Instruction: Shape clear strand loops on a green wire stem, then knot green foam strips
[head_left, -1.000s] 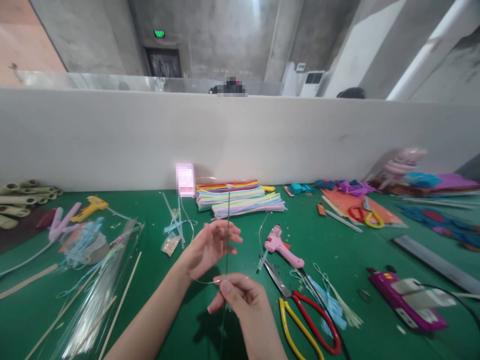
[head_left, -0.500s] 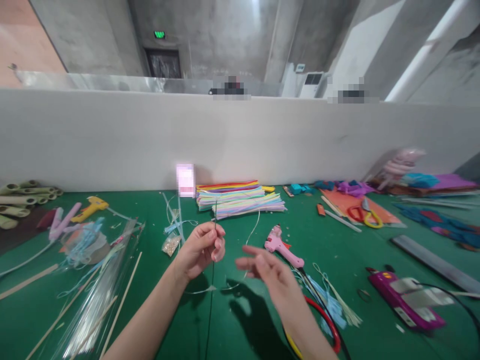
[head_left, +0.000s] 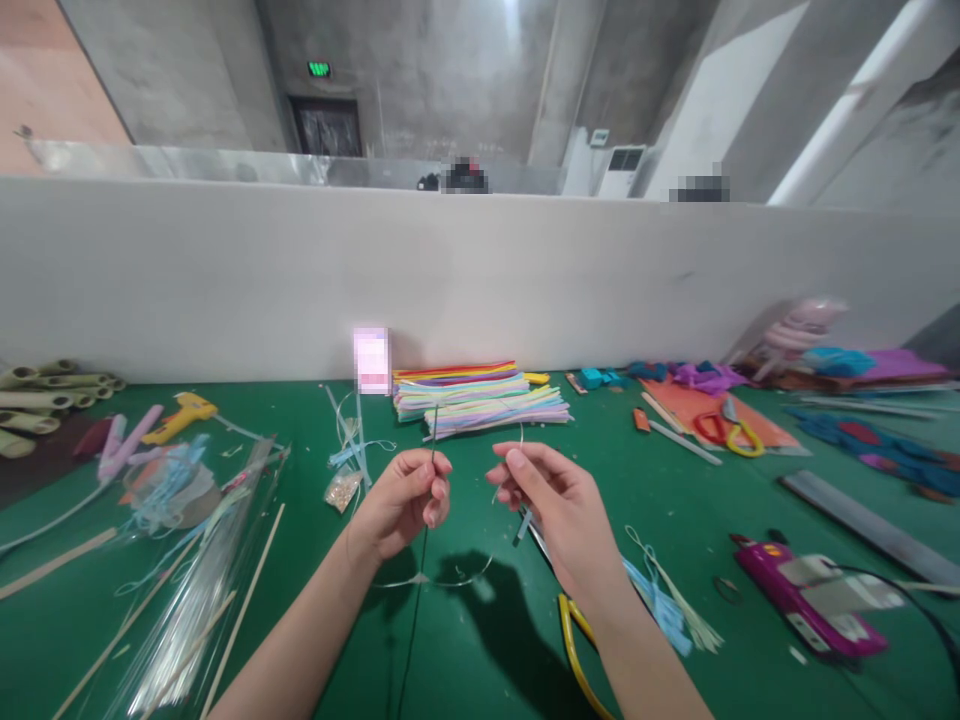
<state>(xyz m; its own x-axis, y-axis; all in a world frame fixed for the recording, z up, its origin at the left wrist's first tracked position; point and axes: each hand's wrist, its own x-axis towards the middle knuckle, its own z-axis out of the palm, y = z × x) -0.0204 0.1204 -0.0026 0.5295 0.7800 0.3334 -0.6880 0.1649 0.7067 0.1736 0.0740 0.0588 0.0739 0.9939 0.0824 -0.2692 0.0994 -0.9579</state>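
Left hand (head_left: pixel 409 500) pinches a thin dark rod (head_left: pixel 436 430), its long axis running from the worktop's (head_left: pixel 667 490) near edge toward its far edge; to its right, the right hand (head_left: pixel 553 492) grips a pale wire loop (head_left: pixel 474 578).

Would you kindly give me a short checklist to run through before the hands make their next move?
1. Dark rod held by the left hand: ok, gripped between thumb and fingers, its tip pointing up.
2. Pale wire held by the right hand: ok, thumb and fingers appear closed on it.
3. Pale wire fastened to the dark rod: cannot tell; they cross below the left hand, but the join is too small to judge.
4. Scissors in full view: not ok, partly hidden by the right hand and forearm.
5. Bundled sticks clear of both hands: ok, they lie beyond them, by the white partition.
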